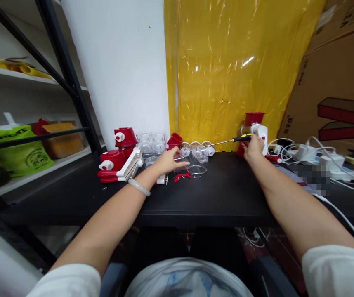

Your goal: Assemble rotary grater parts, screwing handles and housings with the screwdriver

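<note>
My right hand point(253, 147) is closed round a yellow-and-black screwdriver point(241, 138), whose long shaft points left toward clear plastic cups point(199, 153). Over the clear parts at the table's middle, my left hand point(171, 160) has its fingers apart; whether it touches them is unclear. Small red pieces point(182, 177) and a clear ring point(197, 169) lie just in front of it. Red housings point(125, 137) with white knobs, and white arms with red handles point(130, 165), are stacked to the left. Behind my right hand stands a red and white device point(254, 119).
White chargers and cables point(308, 152) crowd the right side of the black table point(208, 200). A shelf point(50, 163) with bags stands left. Yellow plastic sheeting point(226, 70) hangs behind, beside a large cardboard box point(338, 78).
</note>
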`<state>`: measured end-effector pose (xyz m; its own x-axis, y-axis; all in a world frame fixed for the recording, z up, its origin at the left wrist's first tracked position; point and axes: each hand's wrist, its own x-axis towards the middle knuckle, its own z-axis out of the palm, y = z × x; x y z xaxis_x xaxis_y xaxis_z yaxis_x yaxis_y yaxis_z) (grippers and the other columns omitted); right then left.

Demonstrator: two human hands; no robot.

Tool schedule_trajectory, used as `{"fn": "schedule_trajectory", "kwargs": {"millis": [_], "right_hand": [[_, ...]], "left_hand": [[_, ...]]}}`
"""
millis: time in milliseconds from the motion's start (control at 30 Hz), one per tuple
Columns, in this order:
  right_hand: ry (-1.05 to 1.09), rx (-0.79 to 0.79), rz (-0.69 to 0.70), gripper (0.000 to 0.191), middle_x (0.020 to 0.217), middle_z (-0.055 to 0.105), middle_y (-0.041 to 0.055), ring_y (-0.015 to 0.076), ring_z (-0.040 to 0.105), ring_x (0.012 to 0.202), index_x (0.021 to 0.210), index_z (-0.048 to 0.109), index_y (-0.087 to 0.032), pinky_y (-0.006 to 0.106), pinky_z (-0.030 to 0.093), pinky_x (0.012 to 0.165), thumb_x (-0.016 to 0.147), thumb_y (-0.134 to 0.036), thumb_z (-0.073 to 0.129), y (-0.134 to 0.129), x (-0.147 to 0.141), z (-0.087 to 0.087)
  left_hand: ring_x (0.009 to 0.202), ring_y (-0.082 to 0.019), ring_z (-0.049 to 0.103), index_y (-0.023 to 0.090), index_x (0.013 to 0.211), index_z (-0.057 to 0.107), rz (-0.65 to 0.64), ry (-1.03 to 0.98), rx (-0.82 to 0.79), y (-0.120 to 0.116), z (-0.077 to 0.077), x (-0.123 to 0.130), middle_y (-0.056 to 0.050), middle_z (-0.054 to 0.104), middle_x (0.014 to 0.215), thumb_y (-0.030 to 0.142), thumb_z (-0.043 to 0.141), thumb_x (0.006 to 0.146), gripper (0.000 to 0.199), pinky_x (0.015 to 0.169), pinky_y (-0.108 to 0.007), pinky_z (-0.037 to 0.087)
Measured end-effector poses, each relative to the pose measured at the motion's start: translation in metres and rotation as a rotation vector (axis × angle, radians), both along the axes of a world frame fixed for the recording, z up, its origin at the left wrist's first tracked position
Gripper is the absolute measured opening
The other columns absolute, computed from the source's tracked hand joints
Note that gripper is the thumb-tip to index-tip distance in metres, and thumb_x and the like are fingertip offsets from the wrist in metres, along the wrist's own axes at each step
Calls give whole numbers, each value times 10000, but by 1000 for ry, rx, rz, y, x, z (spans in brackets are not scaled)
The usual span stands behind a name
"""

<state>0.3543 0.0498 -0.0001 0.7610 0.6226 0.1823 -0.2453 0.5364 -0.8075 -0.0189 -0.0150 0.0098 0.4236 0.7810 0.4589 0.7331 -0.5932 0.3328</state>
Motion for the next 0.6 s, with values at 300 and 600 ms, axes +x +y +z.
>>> {"fn": "schedule_trajectory", "kwargs": {"millis": [300, 600], "right_hand": [[-42, 11, -107, 259, 802, 617, -26, 75, 597, 558, 979, 566, -193, 139, 411, 373, 779, -307, 685, 4, 0, -4], [32, -36, -50, 40, 674, 528, -57, 62, 545, 514, 860, 535, -197, 131, 454, 406, 822, -200, 545, -4, -3, 3]], "left_hand": [[838, -243, 623, 209, 1028, 548, 0, 3, 14, 3, -2, -1, -56, 661, 903, 653, 672, 706, 562, 728, -346, 449], [841, -237, 620, 210, 1027, 543, 8, 6, 4, 0, -1, 0, -59, 661, 916, 643, 678, 704, 557, 736, -346, 447]]}}
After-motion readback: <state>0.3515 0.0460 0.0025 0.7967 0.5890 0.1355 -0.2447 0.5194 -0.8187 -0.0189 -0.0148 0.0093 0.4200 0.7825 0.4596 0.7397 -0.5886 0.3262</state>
